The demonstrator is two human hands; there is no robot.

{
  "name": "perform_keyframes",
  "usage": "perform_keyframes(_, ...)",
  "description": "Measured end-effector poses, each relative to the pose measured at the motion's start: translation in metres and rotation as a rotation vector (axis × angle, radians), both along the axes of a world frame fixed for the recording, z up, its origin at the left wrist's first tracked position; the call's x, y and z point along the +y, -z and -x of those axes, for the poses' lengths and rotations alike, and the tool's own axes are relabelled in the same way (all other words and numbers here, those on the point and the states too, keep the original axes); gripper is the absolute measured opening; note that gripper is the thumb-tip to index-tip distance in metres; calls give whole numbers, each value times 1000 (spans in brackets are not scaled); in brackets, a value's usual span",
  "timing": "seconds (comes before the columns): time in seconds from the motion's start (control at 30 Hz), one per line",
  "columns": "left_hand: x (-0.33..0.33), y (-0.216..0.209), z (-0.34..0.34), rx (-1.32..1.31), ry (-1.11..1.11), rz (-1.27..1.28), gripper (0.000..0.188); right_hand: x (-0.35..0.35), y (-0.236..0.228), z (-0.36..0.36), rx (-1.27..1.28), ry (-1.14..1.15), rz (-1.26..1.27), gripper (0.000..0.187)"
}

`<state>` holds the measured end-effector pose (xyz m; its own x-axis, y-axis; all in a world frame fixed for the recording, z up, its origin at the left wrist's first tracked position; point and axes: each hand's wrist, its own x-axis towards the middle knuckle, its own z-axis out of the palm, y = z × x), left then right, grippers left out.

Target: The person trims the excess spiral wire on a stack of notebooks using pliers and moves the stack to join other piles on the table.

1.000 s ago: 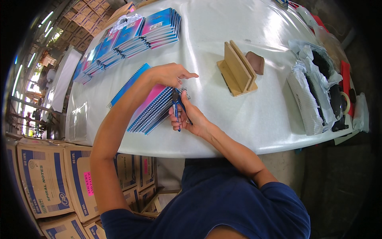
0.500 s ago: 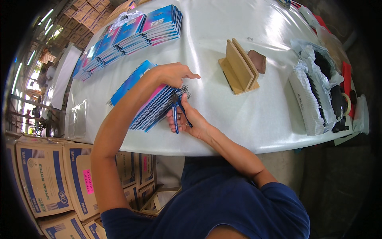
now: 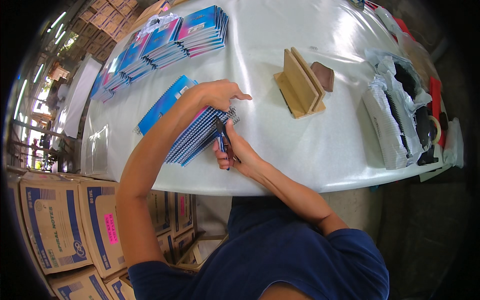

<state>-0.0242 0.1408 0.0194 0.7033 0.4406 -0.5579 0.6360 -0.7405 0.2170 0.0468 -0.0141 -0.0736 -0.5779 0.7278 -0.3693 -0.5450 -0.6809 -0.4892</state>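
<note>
Squeezed together since the earlier frame: blue pliers (image 3: 222,137), which my right hand (image 3: 239,151) grips at spiral notebooks (image 3: 196,132) left of the wooden stand (image 3: 299,82); left hand (image 3: 216,94) atop them, pinch unclear; coils threaded, protruding ends (image 3: 234,113) apparently remaining.

The white table (image 3: 345,150) is bright and shiny. Light makes a long white streak down its middle and a big glare near its far right side. Long lamps (image 3: 59,22) glow at the upper left, and spots below them are too white to see into. The wooden stand (image 3: 296,85) has a soft shadow. The floor (image 3: 415,230) at the lower right is very dark. The pliers (image 3: 221,132) look dark, so their small parts are hard to see. The table's edge bends, and the corners are black.
</note>
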Motion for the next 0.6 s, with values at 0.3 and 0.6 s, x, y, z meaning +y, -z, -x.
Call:
perform_keyframes(0.3, -1, -3, 3, -50, -17, 41, 75, 2, 9, -1, -14, -2, -3, 85)
perform_keyframes(0.6, -1, 0, -2, -14, -2, -5, 75, 12, 12, -4, 70, 19, 24, 79)
